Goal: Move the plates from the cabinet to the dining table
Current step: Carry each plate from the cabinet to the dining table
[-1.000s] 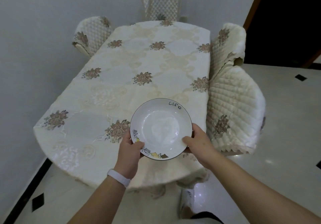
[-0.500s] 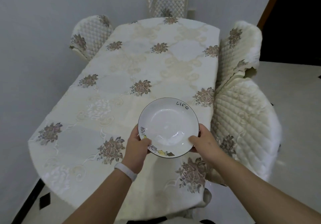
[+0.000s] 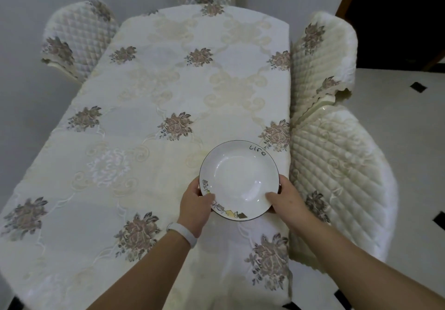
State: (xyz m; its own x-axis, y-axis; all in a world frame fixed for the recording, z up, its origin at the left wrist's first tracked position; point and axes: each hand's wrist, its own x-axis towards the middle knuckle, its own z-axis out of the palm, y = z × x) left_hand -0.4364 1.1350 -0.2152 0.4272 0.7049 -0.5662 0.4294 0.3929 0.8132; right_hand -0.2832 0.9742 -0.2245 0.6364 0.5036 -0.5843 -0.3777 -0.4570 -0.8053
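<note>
Both hands outstretched, left hand (image 3: 196, 205) and right hand (image 3: 285, 199) gripping plate (image 3: 239, 179) rim

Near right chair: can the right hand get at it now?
Likely yes: the chair sits just beside the right hand, nothing between. But that hand holds the plate with the left hand.

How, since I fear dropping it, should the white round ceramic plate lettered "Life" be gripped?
Grip the white round ceramic plate by its flared rim from opposite sides, thumbs on top, as the left hand and right hand do.
</note>
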